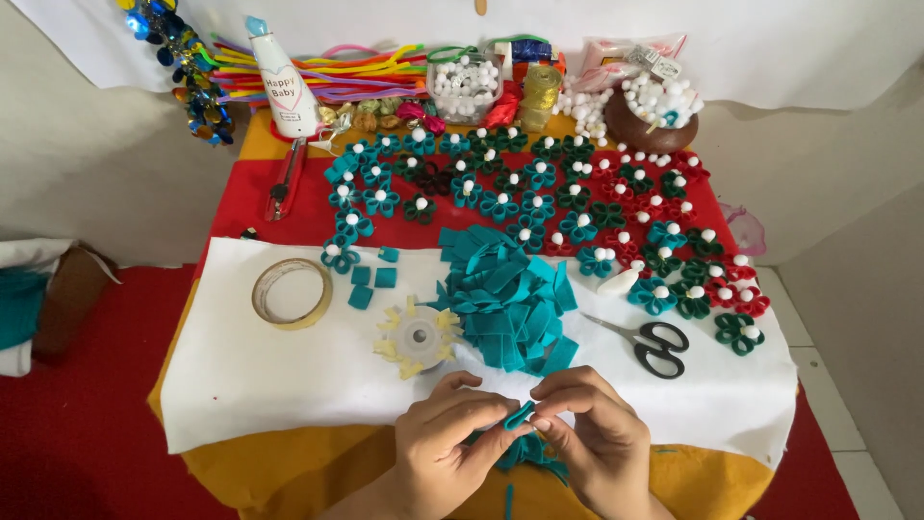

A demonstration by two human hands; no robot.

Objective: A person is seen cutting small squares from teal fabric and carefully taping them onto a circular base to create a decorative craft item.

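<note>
Between both hands' fingers (500,435), a folded teal felt strip (520,415).

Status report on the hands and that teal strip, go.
Left hand and right hand pinching one folded teal felt strip. Teal strip pile just beyond. Scissors aside, not in the way.

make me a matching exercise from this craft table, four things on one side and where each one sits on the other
Things:
1. scissors
2. tape roll
3. teal strip
4. brown bowl

Places:
A. pinched between the fingertips of the left hand and right hand
B. far right corner, heaped with white balls
C. on the white sheet, left of the pile of teal pieces
D. on the white sheet, right of that pile

Pairs: 1-D, 2-C, 3-A, 4-B
</note>
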